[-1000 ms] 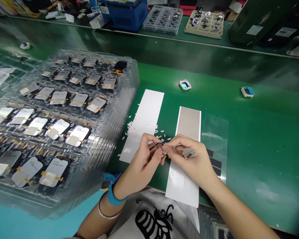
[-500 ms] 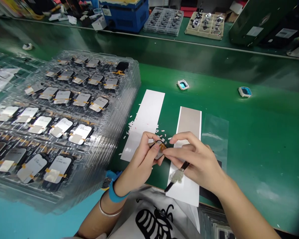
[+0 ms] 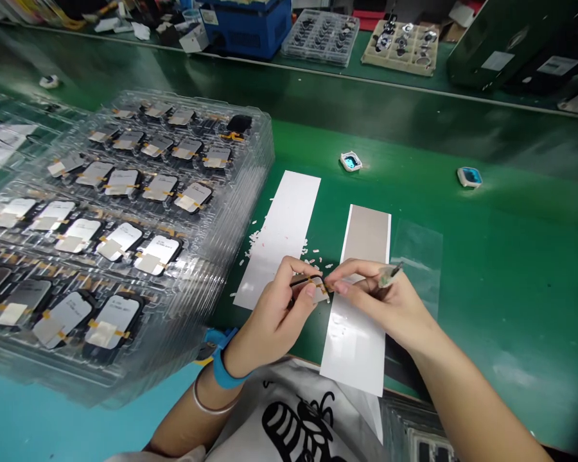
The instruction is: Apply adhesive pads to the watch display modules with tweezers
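Note:
My left hand (image 3: 282, 308) is closed around a small watch display module (image 3: 315, 292), a flat plate with dark edges and amber strips. At the module's right end, the fingertips of my right hand (image 3: 380, 298) pinch its amber ribbon cable (image 3: 328, 286). Tucked in the same hand is a thin dark tool wrapped in pale tape (image 3: 389, 276), its dark end sticking up past the knuckles. The rest of the tool is hidden. Below both hands lie a white strip (image 3: 282, 218) and a grey-and-white strip (image 3: 368, 234).
On the left stands a tall stack of clear trays (image 3: 241, 205) holding several display modules. Small white scraps (image 3: 255, 240) are scattered by the white strip. Two white watch cases (image 3: 351, 162) sit farther back. A clear film (image 3: 419, 256) lies right; a shelf (image 3: 250, 64) runs behind.
The taped tool has swung from pointing down under my right hand to sticking up behind its fingers. The module has tilted, and my right fingertips have moved slightly right along its end.

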The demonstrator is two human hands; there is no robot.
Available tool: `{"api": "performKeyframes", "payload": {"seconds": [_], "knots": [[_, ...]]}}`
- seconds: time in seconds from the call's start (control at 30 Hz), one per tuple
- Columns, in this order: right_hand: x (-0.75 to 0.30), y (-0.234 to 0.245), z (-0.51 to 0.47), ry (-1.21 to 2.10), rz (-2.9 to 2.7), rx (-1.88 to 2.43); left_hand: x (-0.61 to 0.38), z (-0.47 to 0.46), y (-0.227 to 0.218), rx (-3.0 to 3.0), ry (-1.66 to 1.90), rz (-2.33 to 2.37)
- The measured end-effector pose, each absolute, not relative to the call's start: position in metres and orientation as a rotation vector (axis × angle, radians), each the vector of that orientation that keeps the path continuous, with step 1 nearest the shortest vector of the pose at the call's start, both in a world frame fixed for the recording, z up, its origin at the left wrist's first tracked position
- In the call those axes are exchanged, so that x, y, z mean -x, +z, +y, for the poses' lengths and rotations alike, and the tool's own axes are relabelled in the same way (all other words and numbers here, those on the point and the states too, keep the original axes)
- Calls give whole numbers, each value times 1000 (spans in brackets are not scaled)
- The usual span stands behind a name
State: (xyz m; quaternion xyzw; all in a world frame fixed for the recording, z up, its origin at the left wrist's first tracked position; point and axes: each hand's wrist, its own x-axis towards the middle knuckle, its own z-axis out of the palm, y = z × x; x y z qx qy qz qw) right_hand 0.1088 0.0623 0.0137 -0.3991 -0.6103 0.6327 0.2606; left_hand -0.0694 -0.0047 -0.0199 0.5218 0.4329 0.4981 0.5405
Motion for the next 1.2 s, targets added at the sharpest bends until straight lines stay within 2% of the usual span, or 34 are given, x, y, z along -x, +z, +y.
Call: {"api": "performKeyframes", "payload": {"seconds": [0.8,1.2], "knots": [[-100,4,57,1830,-1431,1151,69,-5,-20,-1201,1138,991],[-90,5,50,1598,-1418,1196,67,-3,-18,-1080,1078,1031]]}}
